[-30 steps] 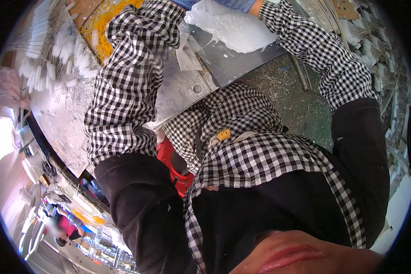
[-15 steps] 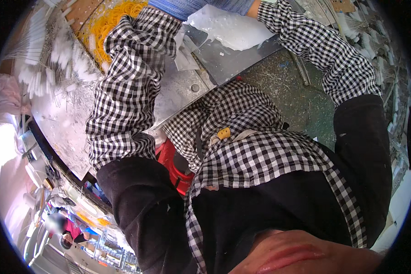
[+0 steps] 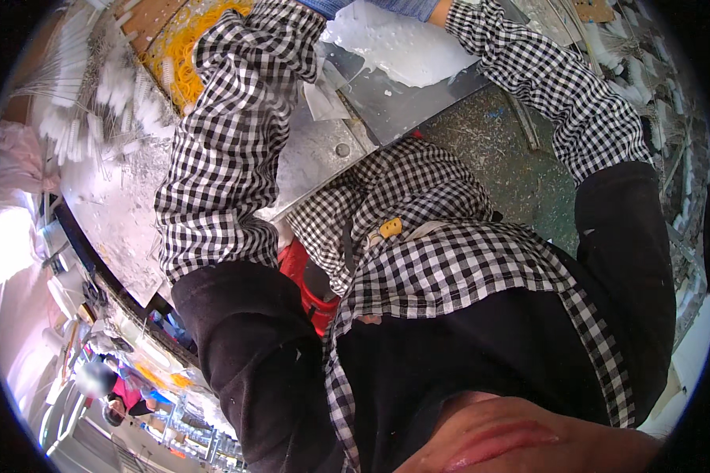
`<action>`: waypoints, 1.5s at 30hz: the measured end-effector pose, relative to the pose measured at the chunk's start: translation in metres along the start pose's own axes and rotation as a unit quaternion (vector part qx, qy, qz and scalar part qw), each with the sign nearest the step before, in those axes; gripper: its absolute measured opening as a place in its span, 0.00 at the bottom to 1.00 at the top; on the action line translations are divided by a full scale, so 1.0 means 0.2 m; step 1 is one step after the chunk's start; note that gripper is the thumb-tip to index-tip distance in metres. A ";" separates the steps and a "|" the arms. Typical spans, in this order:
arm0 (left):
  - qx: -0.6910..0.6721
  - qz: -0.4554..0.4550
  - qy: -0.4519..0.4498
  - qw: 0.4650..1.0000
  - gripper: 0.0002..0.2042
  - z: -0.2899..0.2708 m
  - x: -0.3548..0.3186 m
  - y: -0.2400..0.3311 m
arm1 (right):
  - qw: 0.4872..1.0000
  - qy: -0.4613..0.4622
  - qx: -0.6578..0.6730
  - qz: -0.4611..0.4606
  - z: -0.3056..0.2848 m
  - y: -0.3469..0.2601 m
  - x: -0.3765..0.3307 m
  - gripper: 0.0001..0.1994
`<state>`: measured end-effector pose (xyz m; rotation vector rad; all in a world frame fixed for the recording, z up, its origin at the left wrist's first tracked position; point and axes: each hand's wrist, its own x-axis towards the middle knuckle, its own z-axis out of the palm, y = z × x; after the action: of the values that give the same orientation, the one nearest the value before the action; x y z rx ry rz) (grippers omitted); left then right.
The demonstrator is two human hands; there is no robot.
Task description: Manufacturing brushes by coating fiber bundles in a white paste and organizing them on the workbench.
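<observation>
Slanting lengthwise down-right, a white mass (image 3: 402,49) lies near each grip (image 3: 325,6) (image 3: 415,8) (can't tell if closed).

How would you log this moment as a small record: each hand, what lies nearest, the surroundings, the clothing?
Left hand: gloved in blue, cut by the top edge; grip not visible
Right hand: gloved in blue, also cut off; grip not visible
Nearest: white mass on a grey plate
Left side: paper, yellow loops, white brushes
Clothing: checked sleeves and apron
Lower-left background: another person, pink top
</observation>
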<state>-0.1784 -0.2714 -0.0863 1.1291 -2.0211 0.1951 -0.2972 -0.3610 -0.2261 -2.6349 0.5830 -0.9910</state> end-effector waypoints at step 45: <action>0.344 -0.139 -0.608 0.702 0.05 -0.72 -0.80 0.28 | 0.963 -0.248 0.012 -0.101 0.12 -0.76 0.41 0.16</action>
<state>-0.0933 -0.0654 -0.0895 2.4979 -2.9341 0.0079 -0.1830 -0.2607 -0.1390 -2.8045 0.1845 -0.3440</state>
